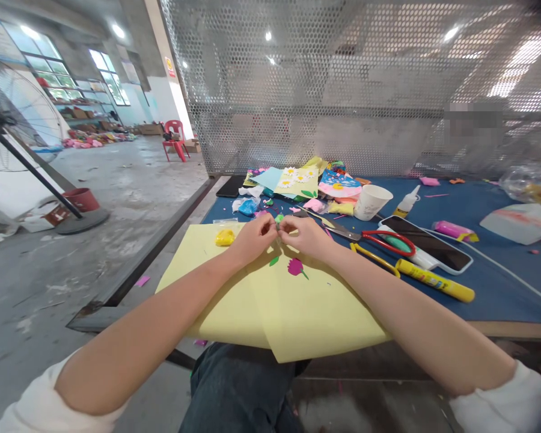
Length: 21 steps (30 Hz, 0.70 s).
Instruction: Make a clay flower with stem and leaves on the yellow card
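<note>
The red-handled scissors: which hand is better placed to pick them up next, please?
Probably the right hand. The scissors lie on its side, with the blades almost at its fingers. The left hand is farther away, beyond the right hand, above the yellow paper.

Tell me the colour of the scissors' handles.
The scissors' handles are red, shown best in the head view.

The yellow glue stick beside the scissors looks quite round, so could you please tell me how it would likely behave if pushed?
The yellow glue stick would probably roll, since it lies on its side on the blue table top and looks round. It is likely stiff, judging by its straight, tube-like shape, and probably fairly light for its size, though the picture cannot confirm its weight.
</note>
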Tool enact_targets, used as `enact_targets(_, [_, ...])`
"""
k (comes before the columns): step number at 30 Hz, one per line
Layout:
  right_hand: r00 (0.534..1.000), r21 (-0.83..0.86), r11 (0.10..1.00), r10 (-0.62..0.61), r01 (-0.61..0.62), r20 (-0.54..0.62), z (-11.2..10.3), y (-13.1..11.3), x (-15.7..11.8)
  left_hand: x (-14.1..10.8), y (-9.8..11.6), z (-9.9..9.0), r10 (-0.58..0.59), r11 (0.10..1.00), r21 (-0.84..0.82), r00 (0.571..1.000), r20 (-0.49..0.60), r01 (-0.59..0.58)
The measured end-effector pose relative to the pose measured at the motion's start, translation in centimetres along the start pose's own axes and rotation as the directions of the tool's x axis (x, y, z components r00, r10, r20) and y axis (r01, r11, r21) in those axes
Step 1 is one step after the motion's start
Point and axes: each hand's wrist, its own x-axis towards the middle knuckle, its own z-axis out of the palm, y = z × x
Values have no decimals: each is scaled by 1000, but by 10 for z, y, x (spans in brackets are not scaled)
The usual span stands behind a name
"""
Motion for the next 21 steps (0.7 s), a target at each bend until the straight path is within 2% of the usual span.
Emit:
enact_targets(3, [999, -60, 998, 2, -5, -54, -1, -4, 0, 0, 1, 1, -9, 999, 35, 1000, -16, 10])
enact_targets(5, [994, -165, 986, -10, -8, -106, -3, -5, -1, 1, 2, 1, -16, 999, 39, 1000, -17, 17])
enact_targets(7, [988, -315, 948, -91, 46, -128, -6, -6, -3, 2, 1, 1, -27, 999, 21, 1000, -12, 28])
enact_targets(9, [973, -457, 879, -205, 136, -104, -9, -6, -5, 3, 0, 0, -41, 999, -8, 999, -6, 41])
enact_targets(11, [962, -549, 814, -265, 188, -64, -10, -6, -6, 3, -1, -1, -46, 998, -39, 999, 1, 46])
enact_targets(16, [961, -664, 724, -275, 189, -26, -8, -5, -1, 4, -5, -2, -26, 993, -115, 999, 42, 31])
enact_targets(21, [957, -679, 703, -290, 212, 0, -5, -8, 1, 3, -6, -2, -6, 984, -176, 997, 75, 19])
